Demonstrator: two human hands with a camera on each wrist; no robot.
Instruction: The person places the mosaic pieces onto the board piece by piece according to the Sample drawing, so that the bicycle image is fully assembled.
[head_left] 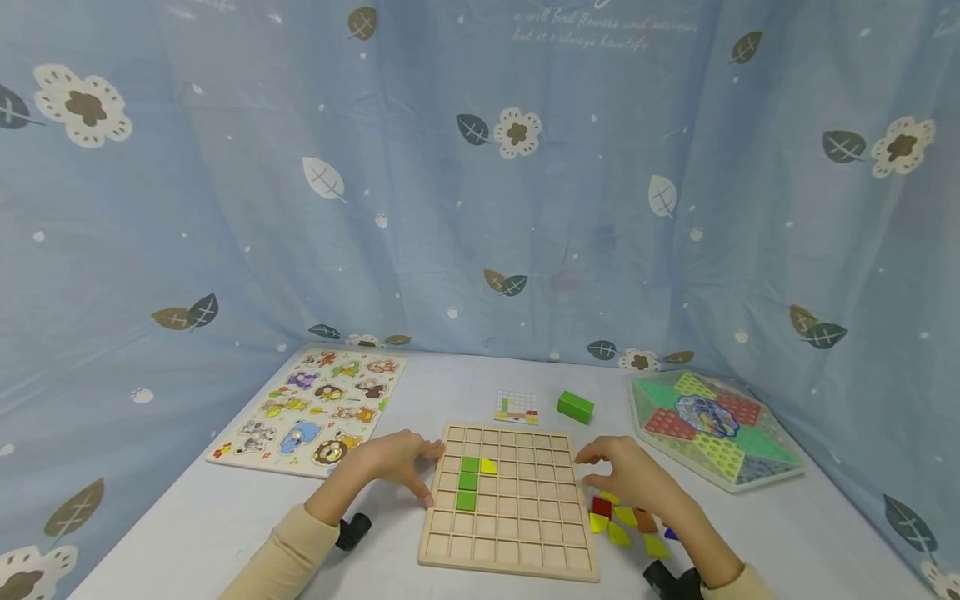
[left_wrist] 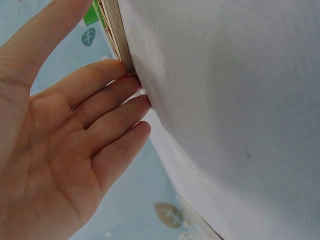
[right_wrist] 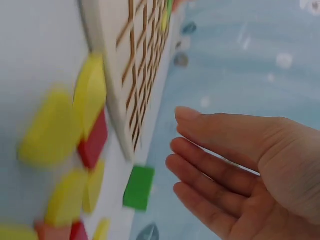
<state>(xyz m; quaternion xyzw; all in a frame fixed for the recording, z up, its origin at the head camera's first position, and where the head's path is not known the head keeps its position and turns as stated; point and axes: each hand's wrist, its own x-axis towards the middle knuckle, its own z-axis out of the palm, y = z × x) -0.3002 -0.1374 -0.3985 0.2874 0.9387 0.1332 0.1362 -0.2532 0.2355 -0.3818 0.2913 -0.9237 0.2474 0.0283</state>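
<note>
A wooden grid board [head_left: 517,517] lies flat on the white table, with several green squares [head_left: 467,500] and one yellow piece [head_left: 488,466] set in its cells. My left hand [head_left: 397,462] is at the board's left edge; in the left wrist view its fingertips touch the wooden side and the fingers are fairly straight. Beside the right edge my right hand [head_left: 630,473] hovers with relaxed fingers and holds nothing. Under and around it lie several loose yellow pieces [head_left: 618,534], a dark red piece [head_left: 602,507] and an orange-brown piece [head_left: 645,521].
Behind the board are a small pattern card [head_left: 517,407] and a green block [head_left: 575,407]. An animal puzzle board [head_left: 315,408] lies at the left. A hexagonal game board [head_left: 716,429] lies at the right. A blue floral curtain [head_left: 480,233] hangs at the back.
</note>
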